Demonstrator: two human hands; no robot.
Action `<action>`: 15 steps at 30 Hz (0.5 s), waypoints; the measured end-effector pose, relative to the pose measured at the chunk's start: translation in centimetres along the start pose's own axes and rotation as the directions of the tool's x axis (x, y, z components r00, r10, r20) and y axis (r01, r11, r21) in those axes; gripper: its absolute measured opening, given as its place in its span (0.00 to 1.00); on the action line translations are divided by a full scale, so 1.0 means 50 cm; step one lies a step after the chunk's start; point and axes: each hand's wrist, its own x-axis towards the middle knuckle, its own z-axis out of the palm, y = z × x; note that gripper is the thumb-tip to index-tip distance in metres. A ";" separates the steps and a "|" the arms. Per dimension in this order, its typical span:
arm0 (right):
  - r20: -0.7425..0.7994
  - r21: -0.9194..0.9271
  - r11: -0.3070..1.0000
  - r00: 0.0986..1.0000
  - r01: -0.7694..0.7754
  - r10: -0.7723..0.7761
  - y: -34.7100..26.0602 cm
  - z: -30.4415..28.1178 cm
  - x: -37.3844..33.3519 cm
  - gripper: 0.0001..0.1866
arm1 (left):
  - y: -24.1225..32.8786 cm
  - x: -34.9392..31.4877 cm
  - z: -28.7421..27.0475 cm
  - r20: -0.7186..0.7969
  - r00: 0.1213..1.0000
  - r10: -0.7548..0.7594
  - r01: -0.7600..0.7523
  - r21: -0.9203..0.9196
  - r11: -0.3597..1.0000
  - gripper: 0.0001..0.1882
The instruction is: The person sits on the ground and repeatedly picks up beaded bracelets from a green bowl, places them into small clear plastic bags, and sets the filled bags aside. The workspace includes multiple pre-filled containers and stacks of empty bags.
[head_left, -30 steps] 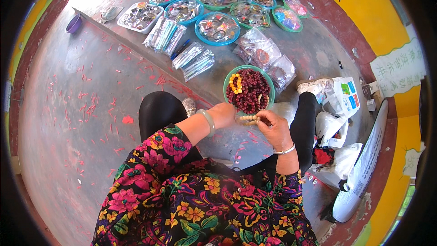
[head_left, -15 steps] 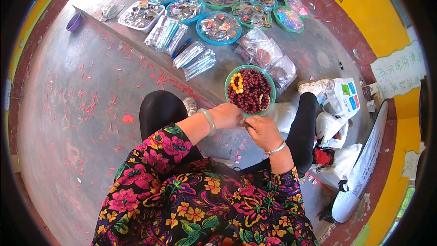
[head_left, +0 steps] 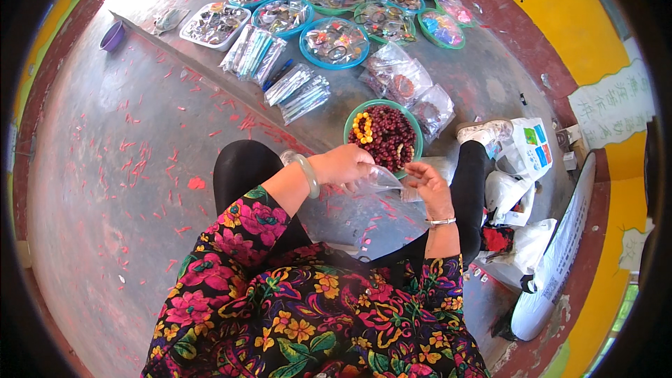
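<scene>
My left hand (head_left: 344,165), with a pale bangle at its wrist, is closed on a small clear plastic bag (head_left: 382,180). The bag stretches out toward the right, near the close rim of a green basin (head_left: 419,141). Just past the bag's far corner is my right hand (head_left: 430,189), fingers apart and slightly curled; I cannot tell whether a fingertip touches the plastic. In the basin lie a heap of dark red bead strings (head_left: 390,133) and a yellow bead string (head_left: 362,128) on the left side of the heap.
Beyond the basin are clear bags of bead bracelets (head_left: 400,84), bundles of wrapped pens (head_left: 301,94) and several basins of packaged trinkets (head_left: 334,43). White plastic bags (head_left: 521,238) stand beside my right leg. A purple bowl (head_left: 112,36) sits far left; red scraps litter the floor.
My hands, close together before, have moved apart. The right hand has shifted right with its fingers spread, and the clear bag now shows between them, held by the left.
</scene>
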 end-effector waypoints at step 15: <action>0.229 0.437 0.869 0.963 -0.232 0.142 0.046 0.074 -0.016 0.14 | 0.006 0.001 -0.021 -0.149 0.988 0.028 -0.134 -0.767 0.627 0.22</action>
